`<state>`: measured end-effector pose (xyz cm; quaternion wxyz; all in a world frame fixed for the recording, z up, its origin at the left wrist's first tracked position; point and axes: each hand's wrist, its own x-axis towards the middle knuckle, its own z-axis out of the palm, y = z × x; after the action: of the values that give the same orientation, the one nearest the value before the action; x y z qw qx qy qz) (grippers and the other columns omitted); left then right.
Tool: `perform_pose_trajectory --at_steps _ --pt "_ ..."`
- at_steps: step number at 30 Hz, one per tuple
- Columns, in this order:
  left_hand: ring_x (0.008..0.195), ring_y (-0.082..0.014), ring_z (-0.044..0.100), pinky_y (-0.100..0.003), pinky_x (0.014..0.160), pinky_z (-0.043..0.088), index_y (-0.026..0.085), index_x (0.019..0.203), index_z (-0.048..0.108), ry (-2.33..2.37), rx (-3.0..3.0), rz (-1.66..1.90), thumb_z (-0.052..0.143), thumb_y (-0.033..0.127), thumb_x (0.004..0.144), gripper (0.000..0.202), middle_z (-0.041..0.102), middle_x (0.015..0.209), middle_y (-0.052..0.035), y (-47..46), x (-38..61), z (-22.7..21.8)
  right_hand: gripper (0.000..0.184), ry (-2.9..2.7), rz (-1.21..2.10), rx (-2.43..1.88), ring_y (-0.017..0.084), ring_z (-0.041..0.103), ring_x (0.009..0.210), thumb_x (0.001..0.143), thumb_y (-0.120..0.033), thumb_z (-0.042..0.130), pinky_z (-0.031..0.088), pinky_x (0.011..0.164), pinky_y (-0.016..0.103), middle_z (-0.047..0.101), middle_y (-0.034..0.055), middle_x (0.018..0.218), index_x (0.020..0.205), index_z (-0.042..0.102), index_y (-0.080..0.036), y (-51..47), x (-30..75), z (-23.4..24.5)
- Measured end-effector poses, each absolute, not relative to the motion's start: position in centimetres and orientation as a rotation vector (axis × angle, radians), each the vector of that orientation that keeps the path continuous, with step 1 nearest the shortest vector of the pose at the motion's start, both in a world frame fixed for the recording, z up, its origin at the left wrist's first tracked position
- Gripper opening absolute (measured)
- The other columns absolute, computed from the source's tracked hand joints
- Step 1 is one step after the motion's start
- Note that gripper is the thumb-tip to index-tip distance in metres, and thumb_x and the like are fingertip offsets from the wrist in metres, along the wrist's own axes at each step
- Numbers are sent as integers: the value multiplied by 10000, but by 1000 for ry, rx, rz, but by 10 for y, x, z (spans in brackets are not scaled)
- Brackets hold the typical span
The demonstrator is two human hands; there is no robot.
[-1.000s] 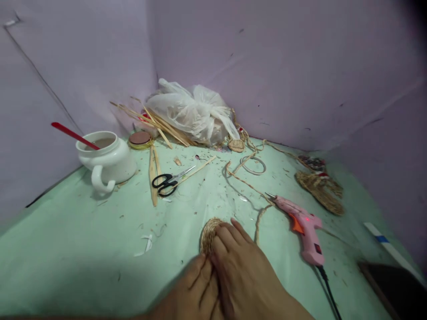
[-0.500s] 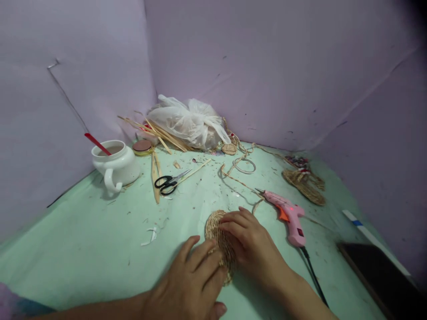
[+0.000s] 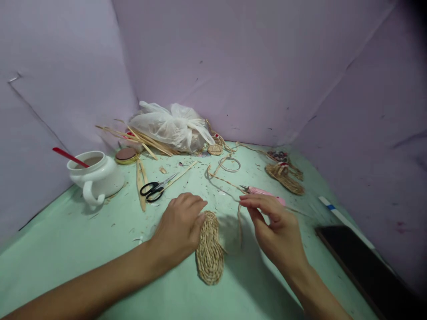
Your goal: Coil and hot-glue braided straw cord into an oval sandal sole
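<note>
Coiled sole lies on the table between my hands: left hand loosely curled at its far left edge; right hand, just lifted off, baring its right side, bent near the cord, any pinch unclear. Its long axis points away from me, broader end nearest.

Left hand rests against the coiled sole; right hand, at the cord, partly covers the pink glue gun
</note>
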<state>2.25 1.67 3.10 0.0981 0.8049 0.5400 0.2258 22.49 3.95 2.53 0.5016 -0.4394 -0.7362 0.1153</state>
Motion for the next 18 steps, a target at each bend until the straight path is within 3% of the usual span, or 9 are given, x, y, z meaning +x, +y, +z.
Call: perform_pose_trajectory --at_steps 3,5,8,12,15,18 --pt "1344 -322 217 -579 1049 176 187 1376 333 1459 2557 333 381 423 882 550 350 1444 -122 -2 28 24 194 -1710 303 -1071 188 621 881 797 -81 534 446 878 396 700 35 843 790 662 -226 41 235 25" --pt "1358 -327 180 -602 1050 129 220 1390 306 1383 2557 159 373 481 870 585 279 1473 -128 -11 31 17 191 -1719 323 -1050 190 626 873 789 -82 538 458 866 393 699 30 829 784 660 -228 42 236 24" --pt "1351 -337 198 -618 1049 83 207 1366 355 1383 2520 156 420 468 847 585 305 1458 -149 -13 34 10 192 -1758 329 -1025 190 633 849 781 -87 534 477 836 388 699 27 816 781 663 -230 41 234 25" --pt "1281 -285 348 -498 1034 271 176 1105 580 1421 2310 675 413 386 859 363 499 1319 -130 -3 26 19 177 -1743 319 -1065 183 642 845 787 -125 520 473 854 375 704 21 796 755 657 -233 36 232 27" --pt "1088 -225 513 -387 946 393 179 850 574 1602 2031 1104 439 338 838 210 590 1120 -103 11 11 33 171 -1707 318 -1184 189 637 912 793 -168 496 458 878 358 709 28 826 760 653 -228 34 238 27" --pt "868 -205 587 -368 812 465 176 827 558 1782 1942 1023 443 282 806 158 638 932 -74 25 1 40 190 -1722 373 -1412 201 655 844 784 -187 483 492 743 327 714 53 853 804 671 -206 36 249 30"
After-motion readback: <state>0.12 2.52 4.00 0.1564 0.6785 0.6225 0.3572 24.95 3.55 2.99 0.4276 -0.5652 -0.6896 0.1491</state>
